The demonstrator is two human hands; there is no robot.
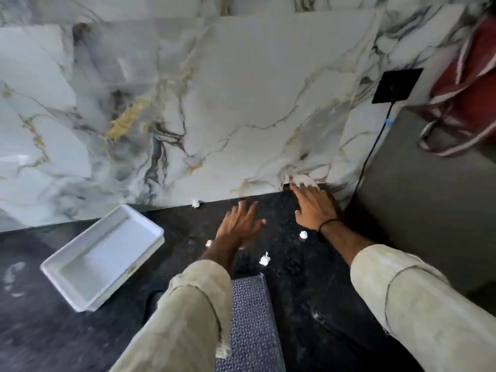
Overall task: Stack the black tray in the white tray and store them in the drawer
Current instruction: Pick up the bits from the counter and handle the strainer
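Still hunting for the black tray

So far the only tray that reads clearly is the white tray (103, 257), lying empty and slantwise on the dark speckled counter (40, 331), its far corner near the marble backsplash (214, 103). A black tray cannot be told apart from the counter here; it may lie against the dark surface under the hands, but that is a judgement only, and no drawer shows.

The left hand (239, 224) hovers spread and empty, fingers loose, well to the right of the white tray. The right hand (314, 208), also spread flat and holding nothing that can be seen, reaches to the foot of the backsplash beside the grey block (429, 197) with the black cable (370, 149) running down it.

To do this step well, both hands should find the black tray's opposite edges before lifting, keep it level, then carry it left and lower it square into the white one. Crumpled paper scraps (264, 259) dot the counter between the arms and could get trapped underneath
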